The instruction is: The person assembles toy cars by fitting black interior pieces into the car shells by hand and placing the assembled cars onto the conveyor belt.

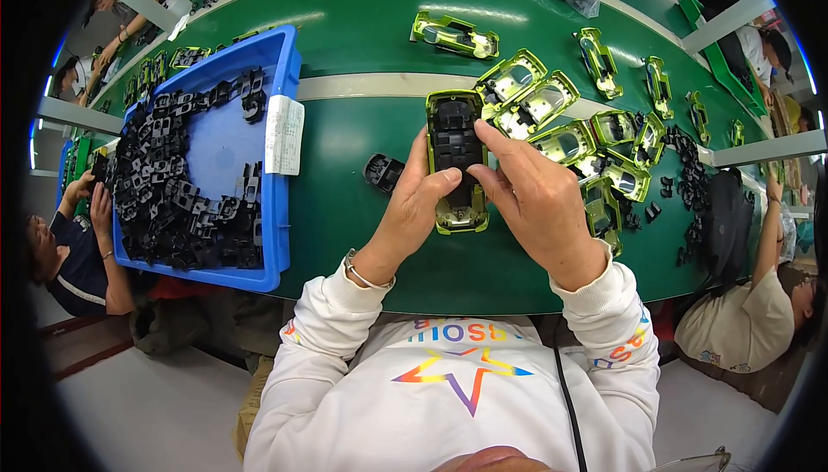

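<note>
A lime-green toy car body (459,220) is upturned in front of me, with its hollow underside facing up. A black plastic interior piece (454,123) lies inside it and covers most of the hollow. My left hand (409,210) grips the body along its left side, the thumb resting over the lower end of the black piece. From the right, my right hand (542,205) has its index finger at the shell's right edge and its thumb beside the black piece. A loose black piece (382,173) lies on the table just left of my left hand.
At the left stands a blue bin (280,205) holding many black pieces (159,187). Green car bodies (565,143) are heaped to the right, near scattered small black parts (690,175). More bodies (454,37) lie on the conveyor (362,41). Co-workers sit on both sides.
</note>
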The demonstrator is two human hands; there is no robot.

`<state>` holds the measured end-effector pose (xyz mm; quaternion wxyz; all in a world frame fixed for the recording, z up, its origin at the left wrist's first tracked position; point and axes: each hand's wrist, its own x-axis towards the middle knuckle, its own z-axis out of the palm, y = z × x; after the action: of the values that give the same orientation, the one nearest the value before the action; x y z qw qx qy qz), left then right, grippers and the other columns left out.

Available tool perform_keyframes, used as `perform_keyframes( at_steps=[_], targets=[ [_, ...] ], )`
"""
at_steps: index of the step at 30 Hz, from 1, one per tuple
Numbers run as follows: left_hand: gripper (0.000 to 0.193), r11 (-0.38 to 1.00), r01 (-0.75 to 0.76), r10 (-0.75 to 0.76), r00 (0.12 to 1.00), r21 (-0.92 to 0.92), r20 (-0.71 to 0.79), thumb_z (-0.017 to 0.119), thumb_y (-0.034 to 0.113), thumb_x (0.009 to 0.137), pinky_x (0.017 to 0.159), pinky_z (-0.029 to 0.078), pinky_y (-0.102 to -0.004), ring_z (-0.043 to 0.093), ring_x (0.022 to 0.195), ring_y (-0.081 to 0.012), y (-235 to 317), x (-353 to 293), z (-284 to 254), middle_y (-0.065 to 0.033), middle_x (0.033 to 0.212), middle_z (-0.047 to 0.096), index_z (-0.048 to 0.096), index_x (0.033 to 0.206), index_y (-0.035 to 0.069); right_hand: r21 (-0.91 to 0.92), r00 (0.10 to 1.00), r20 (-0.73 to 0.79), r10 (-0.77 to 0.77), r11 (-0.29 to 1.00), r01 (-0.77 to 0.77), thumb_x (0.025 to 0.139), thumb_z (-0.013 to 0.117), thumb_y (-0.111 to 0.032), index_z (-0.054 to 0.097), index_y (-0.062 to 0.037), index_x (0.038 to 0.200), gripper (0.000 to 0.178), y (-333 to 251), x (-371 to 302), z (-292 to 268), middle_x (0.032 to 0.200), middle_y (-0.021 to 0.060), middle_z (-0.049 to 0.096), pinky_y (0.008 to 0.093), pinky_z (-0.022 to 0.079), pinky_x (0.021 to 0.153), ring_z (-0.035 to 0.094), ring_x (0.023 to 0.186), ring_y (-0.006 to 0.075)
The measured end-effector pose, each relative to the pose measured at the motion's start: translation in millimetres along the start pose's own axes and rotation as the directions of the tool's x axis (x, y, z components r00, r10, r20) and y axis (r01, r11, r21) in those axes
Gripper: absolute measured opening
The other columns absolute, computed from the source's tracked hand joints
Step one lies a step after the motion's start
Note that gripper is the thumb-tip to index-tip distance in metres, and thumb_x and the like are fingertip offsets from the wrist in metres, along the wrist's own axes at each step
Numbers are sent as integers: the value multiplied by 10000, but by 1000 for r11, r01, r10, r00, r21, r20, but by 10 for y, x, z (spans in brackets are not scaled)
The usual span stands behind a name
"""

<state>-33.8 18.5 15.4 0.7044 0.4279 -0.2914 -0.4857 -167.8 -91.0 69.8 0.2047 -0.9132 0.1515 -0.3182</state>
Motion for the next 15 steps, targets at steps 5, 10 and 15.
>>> perform_keyframes(
  at_steps=[5,10,15],
  targets=[
    [616,1000,7,-7,1000,4,22,492,114,965,1054,426,-307,528,1193,-138,13,8,20,-99,1334,522,267,1524,-13,-8,1000,-8,29,1000,-29,848,774,-46,631,-22,1284,460,-17,-45,8,834,116,655,329,486,525,600,585,215],
    [604,993,72,-71,997,-93,18,481,124,967,1042,437,-306,536,1180,-139,-28,0,10,-100,1321,528,278,1518,-19,-120,998,19,56,991,-53,881,746,-132,632,2,1199,364,-59,-38,9,821,99,662,349,536,555,669,661,243],
    [608,999,16,-16,1000,-31,14,474,134,960,1033,447,-307,544,1178,-146,-87,-5,18,-103,1322,531,280,1516,-19,-62,991,85,104,993,-99,883,736,-124,634,-5,1174,330,-55,-44,-74,837,112,664,367,538,566,678,694,283]
  ],
)
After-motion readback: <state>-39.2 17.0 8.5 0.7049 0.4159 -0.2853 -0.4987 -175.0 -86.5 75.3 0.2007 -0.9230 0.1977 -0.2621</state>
